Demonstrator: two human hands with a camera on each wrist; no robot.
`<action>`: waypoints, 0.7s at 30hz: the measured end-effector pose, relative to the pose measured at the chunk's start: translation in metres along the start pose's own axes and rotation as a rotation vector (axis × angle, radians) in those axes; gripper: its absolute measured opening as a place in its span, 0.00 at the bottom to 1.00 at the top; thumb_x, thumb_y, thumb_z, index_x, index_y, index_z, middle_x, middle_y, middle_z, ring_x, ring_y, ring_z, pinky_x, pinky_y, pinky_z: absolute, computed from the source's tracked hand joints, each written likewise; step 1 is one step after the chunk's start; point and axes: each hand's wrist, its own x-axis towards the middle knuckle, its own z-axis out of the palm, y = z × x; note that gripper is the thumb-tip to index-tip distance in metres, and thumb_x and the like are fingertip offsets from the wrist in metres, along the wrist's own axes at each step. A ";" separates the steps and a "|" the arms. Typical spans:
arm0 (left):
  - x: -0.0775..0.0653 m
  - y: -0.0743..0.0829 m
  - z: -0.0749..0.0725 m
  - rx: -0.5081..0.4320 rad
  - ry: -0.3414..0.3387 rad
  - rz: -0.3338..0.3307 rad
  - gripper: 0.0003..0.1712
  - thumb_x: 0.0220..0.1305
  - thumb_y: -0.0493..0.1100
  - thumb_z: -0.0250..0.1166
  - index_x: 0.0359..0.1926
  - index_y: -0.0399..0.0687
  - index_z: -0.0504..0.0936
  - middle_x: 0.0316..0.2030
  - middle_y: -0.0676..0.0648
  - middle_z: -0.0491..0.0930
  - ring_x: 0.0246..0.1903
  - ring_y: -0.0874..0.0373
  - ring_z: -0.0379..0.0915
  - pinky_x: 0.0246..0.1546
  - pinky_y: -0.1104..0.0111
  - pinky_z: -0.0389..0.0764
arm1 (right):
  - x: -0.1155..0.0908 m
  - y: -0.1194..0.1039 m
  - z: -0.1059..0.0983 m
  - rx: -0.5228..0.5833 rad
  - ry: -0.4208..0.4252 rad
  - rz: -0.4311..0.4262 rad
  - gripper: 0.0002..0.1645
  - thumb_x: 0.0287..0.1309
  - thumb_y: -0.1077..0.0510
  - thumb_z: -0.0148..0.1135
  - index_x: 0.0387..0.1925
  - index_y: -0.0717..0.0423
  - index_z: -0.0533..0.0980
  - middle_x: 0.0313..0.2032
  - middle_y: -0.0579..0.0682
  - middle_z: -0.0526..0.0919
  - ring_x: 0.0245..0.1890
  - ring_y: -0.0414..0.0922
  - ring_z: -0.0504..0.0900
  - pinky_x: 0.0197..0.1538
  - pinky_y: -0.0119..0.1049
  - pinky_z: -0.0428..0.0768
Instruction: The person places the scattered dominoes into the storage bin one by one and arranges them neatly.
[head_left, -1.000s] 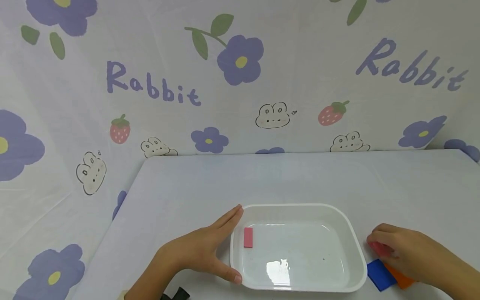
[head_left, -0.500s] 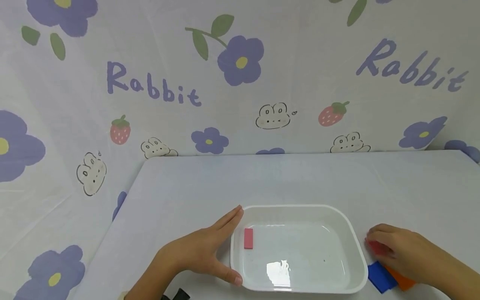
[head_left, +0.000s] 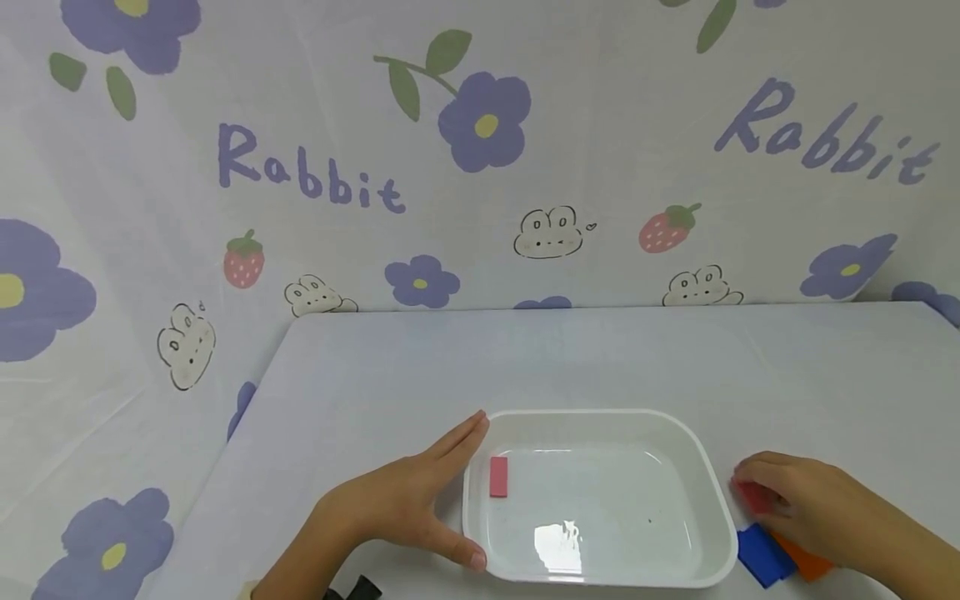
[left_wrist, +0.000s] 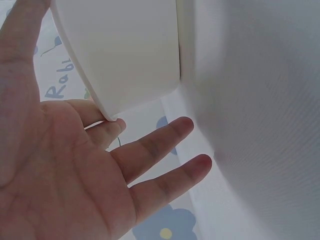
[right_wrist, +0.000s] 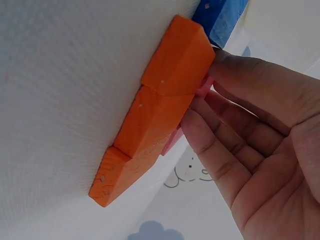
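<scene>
My left hand [head_left: 408, 500] spreads its straight fingers along the left side of the white tray [head_left: 585, 412]. Fingertips and thumb touch the rim; in the left wrist view two fingers stand away from the wall. Inside the tray, near its left end, lies a pink block [head_left: 498, 477]. Right of the tray, my right hand [head_left: 813, 504] pinches a second pink piece [head_left: 756, 497] between thumb and fingers, partly hidden by them. Beside it on the table are blue blocks [head_left: 765, 557] and orange blocks [right_wrist: 167, 95], the orange ones set in a row.
A black object [head_left: 363, 588] shows at the bottom edge, near my left forearm. The white table [head_left: 450, 358] ends at the back against a cloth [head_left: 600, 167] printed with flowers, rabbits and strawberries.
My right fingertips have shifted very slightly left with the pink piece. My left hand and the tray keep their places; the whole view has drifted a little.
</scene>
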 end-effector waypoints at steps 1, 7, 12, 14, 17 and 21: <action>0.000 0.000 0.000 0.001 0.000 -0.001 0.78 0.40 0.79 0.73 0.81 0.62 0.34 0.78 0.66 0.29 0.76 0.63 0.38 0.71 0.55 0.58 | 0.000 0.000 0.000 0.003 -0.005 0.005 0.23 0.39 0.61 0.84 0.40 0.50 0.83 0.36 0.40 0.83 0.32 0.38 0.78 0.40 0.43 0.86; 0.001 0.000 -0.002 0.002 0.001 -0.003 0.78 0.40 0.79 0.72 0.81 0.62 0.34 0.79 0.63 0.31 0.75 0.62 0.40 0.70 0.54 0.60 | 0.001 0.000 -0.002 0.015 -0.023 0.029 0.23 0.39 0.60 0.84 0.40 0.50 0.83 0.37 0.41 0.83 0.33 0.39 0.78 0.41 0.45 0.86; 0.000 0.000 -0.003 0.000 -0.002 -0.006 0.78 0.39 0.79 0.72 0.81 0.62 0.34 0.79 0.63 0.31 0.75 0.62 0.41 0.70 0.54 0.59 | 0.001 0.001 -0.002 0.013 -0.017 0.014 0.22 0.40 0.60 0.83 0.40 0.50 0.83 0.38 0.42 0.83 0.34 0.40 0.79 0.40 0.44 0.86; 0.000 0.000 -0.003 0.000 -0.003 -0.007 0.78 0.40 0.79 0.72 0.81 0.62 0.34 0.78 0.64 0.30 0.75 0.62 0.41 0.70 0.54 0.59 | 0.001 0.001 -0.001 0.017 -0.015 0.014 0.22 0.40 0.60 0.83 0.40 0.51 0.83 0.39 0.43 0.83 0.34 0.41 0.80 0.40 0.44 0.85; 0.000 0.000 -0.003 0.003 0.000 -0.002 0.78 0.40 0.79 0.72 0.81 0.62 0.34 0.78 0.66 0.30 0.75 0.63 0.40 0.70 0.55 0.59 | 0.000 0.000 -0.001 0.020 -0.010 0.017 0.22 0.40 0.61 0.83 0.40 0.51 0.83 0.40 0.44 0.84 0.35 0.41 0.81 0.40 0.44 0.86; -0.001 0.001 -0.003 -0.004 0.003 0.003 0.79 0.40 0.79 0.73 0.81 0.60 0.35 0.77 0.67 0.29 0.75 0.64 0.38 0.71 0.56 0.57 | 0.000 -0.001 -0.003 0.019 -0.016 0.032 0.22 0.40 0.59 0.83 0.41 0.51 0.83 0.40 0.44 0.83 0.36 0.43 0.82 0.41 0.45 0.85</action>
